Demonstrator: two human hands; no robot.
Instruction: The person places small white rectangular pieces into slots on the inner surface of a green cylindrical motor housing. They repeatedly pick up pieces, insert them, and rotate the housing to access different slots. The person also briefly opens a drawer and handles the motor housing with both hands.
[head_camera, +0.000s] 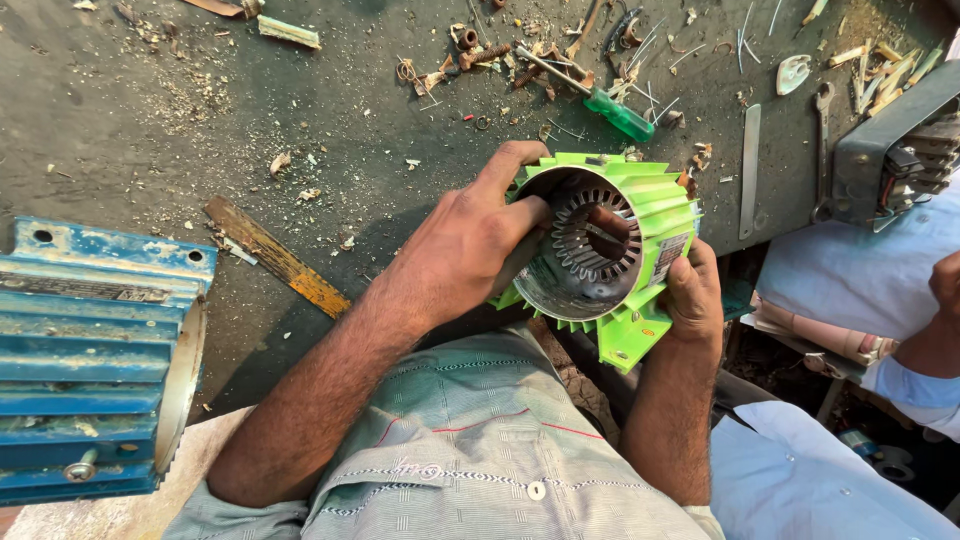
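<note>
Both hands are on one bright green motor housing (640, 215), propped at the near edge of the dark workbench (150, 130), right in front of the person's chest. The left hand (465, 245) is curled around the housing's near-left rim, thumb over the top edge and fingers hooked inside the open bore. The right hand (695, 295) is clamped on the lower right side, fingers wrapped around the fins by the mounting foot. Each hand is closed firmly on the housing.

Label check: a small rectangular plate (668, 258), pale with a red strip, sits on the housing's outer wall just above the right hand; its print is too small to read.

The housing's long axis tilts up toward the camera and slightly left, its open mouth facing us, so the ring of slotted steel laminations (595, 235) shows inside.

Far to the left of the left hand sits one blue ribbed motor casing (95, 360), with a long grey nameplate strip (85, 290) on its top. Between it and the left hand lies one worn yellow-tipped flat bar (278, 258). Beyond the hands: one green-handled screwdriver (600, 100), then one flat steel strip (750, 170) and one spanner (822, 130) above the right hand. Further right, one grey metal part (895, 140), and another person's forearm (935, 330) in a light blue sleeve.
</note>
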